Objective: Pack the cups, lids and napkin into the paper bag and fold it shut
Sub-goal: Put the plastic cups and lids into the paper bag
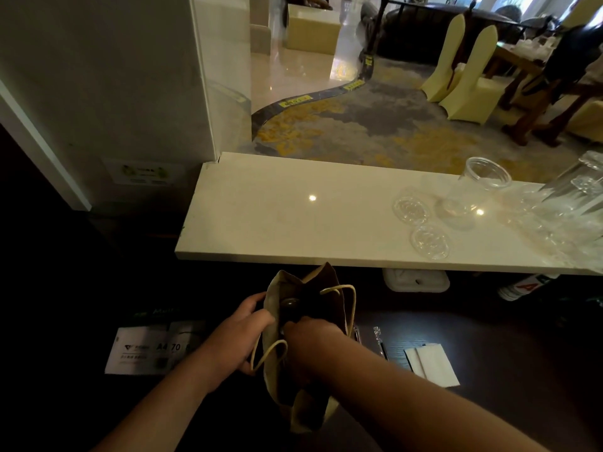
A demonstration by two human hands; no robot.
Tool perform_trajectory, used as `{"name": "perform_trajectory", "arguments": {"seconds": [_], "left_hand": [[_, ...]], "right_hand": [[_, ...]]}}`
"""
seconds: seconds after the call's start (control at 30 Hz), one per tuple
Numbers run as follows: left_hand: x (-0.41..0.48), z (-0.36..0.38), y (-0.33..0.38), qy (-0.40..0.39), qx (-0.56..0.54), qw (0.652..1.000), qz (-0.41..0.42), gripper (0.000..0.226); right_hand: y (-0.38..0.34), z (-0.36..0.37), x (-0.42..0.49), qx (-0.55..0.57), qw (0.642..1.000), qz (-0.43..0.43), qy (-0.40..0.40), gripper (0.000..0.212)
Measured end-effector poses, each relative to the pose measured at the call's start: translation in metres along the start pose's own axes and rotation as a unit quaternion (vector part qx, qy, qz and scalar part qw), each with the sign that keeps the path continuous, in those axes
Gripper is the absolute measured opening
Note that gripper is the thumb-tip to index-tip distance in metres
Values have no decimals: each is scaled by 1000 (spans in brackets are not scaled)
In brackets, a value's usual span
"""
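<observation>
- Fingers (pixel 263 318) of the left hand (pixel 241 334) are clamped on the paper bag's (pixel 303 406) left edge, so its mouth is held wide for loading.
- Right hand (pixel 311 332) is sunk inside the bag; finger state can't be told.
- Napkin (pixel 432 365), 2 lids (pixel 411 207) and 1 cup (pixel 470 194) aren't packed yet, further right.

A white stone tabletop (pixel 293 216) runs left to right and abuts a white pillar (pixel 98 76) at its left end. Two ceiling-light reflections show on the stone. Beyond it, a grey-and-yellow patterned carpet (pixel 375 125) meets a glossy pale floor (pixel 293 70). A dark cable cover (pixel 310 99) with yellow labels curves along their border. Two cream-covered chairs (pixel 466 76) stand beside a wooden table (pixel 515 63). Daylight enters through windows (pixel 522 4) at the far right.
</observation>
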State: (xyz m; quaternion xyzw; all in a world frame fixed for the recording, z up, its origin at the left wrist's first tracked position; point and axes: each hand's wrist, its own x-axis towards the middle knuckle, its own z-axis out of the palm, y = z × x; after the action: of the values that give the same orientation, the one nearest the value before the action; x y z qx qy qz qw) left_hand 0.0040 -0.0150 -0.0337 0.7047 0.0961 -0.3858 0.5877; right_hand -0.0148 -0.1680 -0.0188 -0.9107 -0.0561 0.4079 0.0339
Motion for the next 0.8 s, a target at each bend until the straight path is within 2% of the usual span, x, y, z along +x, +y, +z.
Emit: {"name": "perform_trajectory", "arguments": {"seconds": [0.17, 0.3, 0.8], "left_hand": [[-6, 4, 2, 1, 4, 1000, 2, 46], [-9, 6, 4, 0, 27, 1000, 11, 37], [-17, 10, 0, -8, 87, 996, 19, 36]], "right_hand": [[-1, 20, 9, 22, 1000, 4, 3, 56], [-7, 33, 21, 19, 1000, 2, 11, 48], [-7, 42, 30, 70, 996, 40, 45, 53]]}}
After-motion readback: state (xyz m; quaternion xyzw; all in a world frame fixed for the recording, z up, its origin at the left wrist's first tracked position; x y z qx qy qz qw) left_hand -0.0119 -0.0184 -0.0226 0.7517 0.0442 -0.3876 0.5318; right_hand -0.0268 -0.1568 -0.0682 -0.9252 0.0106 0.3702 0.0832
